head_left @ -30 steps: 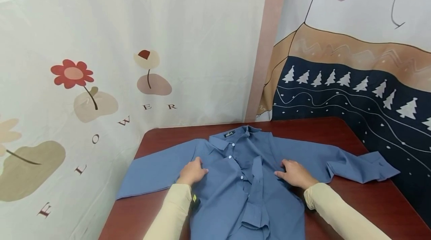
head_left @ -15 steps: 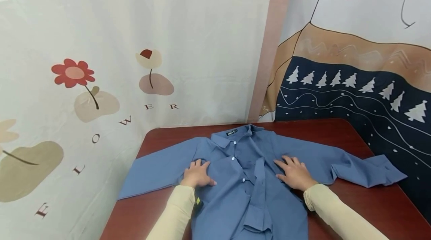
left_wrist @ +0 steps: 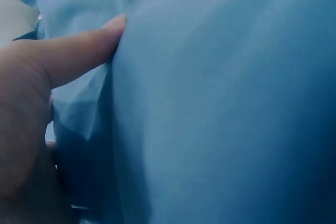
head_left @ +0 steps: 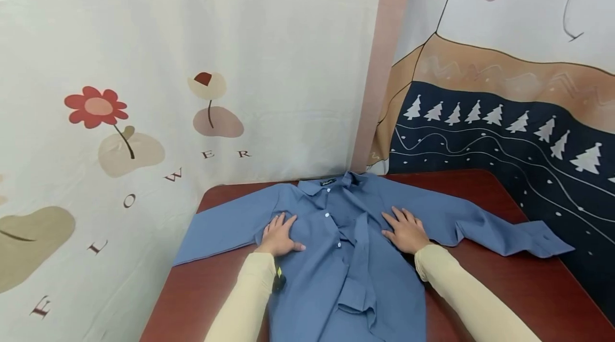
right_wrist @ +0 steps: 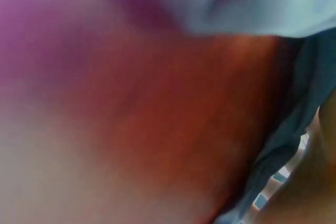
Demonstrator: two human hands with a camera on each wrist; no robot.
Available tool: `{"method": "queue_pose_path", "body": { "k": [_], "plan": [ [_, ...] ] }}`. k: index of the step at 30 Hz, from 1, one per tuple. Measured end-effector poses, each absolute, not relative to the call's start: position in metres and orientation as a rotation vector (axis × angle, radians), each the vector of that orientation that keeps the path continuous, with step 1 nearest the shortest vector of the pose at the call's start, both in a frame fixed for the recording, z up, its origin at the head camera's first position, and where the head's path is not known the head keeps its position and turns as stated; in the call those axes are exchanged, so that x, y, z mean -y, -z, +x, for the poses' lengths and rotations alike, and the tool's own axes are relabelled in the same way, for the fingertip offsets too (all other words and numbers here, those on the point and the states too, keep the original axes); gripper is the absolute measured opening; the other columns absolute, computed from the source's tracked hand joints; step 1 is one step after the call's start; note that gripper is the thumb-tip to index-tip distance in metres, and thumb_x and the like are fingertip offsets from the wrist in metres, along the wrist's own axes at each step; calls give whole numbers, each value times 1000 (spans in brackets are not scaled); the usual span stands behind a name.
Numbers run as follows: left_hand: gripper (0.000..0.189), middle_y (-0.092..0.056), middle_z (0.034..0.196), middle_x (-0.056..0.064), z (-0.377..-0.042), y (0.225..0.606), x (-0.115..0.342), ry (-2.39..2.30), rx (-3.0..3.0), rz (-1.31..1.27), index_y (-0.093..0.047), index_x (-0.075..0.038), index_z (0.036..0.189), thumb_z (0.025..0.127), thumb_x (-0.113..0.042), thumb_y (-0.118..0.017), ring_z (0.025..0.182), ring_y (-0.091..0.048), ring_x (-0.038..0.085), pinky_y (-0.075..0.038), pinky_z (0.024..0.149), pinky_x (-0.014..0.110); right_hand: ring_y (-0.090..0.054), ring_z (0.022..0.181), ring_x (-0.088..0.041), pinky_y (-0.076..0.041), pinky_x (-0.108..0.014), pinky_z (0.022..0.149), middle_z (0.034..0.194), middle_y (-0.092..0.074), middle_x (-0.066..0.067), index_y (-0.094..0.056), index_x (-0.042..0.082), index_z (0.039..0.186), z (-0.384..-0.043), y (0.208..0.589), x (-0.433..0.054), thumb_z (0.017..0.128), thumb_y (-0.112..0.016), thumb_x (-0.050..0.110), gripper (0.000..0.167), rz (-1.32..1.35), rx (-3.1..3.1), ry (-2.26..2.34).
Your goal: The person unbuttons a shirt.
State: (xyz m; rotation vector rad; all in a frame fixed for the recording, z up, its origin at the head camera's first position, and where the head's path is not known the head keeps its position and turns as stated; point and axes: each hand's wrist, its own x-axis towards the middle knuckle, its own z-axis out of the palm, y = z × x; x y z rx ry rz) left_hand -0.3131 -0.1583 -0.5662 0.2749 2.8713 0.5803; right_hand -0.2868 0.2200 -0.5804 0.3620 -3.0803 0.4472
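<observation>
A blue long-sleeved button-up shirt (head_left: 307, 283) lies front up, collar at the table's far edge, sleeves spread out to both sides. My left hand (head_left: 277, 235) rests on its chest below the left shoulder, fingers spread. In the left wrist view the thumb of my left hand (left_wrist: 68, 59) lies straight against the blue cloth (left_wrist: 220, 98). On the other side of the chest, my right hand (head_left: 406, 230) presses on the shirt near the right armhole, its fingers also spread. A loose strip of blue cloth (head_left: 357, 262) runs down the shirt's middle. The right wrist view is mostly blurred.
Beneath the shirt is a dark red wooden table (head_left: 211, 283). A pale curtain (head_left: 288, 64) printed with flowers and letters hangs behind it, and a cloth with white trees (head_left: 480, 134) hangs at the right. The right cuff (head_left: 552, 240) lies near the table's right edge.
My fingers, bent on the cloth a second ago, have straightened and spread. Both hands and the shirt have shifted slightly toward the far edge.
</observation>
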Motion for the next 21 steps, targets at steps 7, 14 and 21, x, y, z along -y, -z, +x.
{"method": "queue_pose_path", "body": {
  "k": [7,14,21],
  "plan": [
    [78,-34,151,21,-298,572,155,-664,-3043,397,-45,-16,147,80,-37,-79,139,-25,44,-19,110,59,-26,135,-49,-23,-67,103,148,-34,-27,-46,4,144,-277,571,-215,96,-61,33,57,351,2938,-684],
    [64,-39,149,16,-266,573,148,-657,-3131,701,-50,-18,143,87,-40,-72,138,-30,40,-20,110,60,-27,138,-43,-23,-67,103,151,-35,-20,-45,11,147,-235,559,-210,92,-67,39,65,519,2881,-738],
    [83,-33,154,13,-249,569,146,-626,-2802,816,-44,-22,148,80,-63,-68,141,-24,40,-17,111,59,-23,141,-43,-21,-66,105,154,-32,-17,-41,14,149,-208,564,-209,85,-67,56,81,670,3013,-670]
  ]
}}
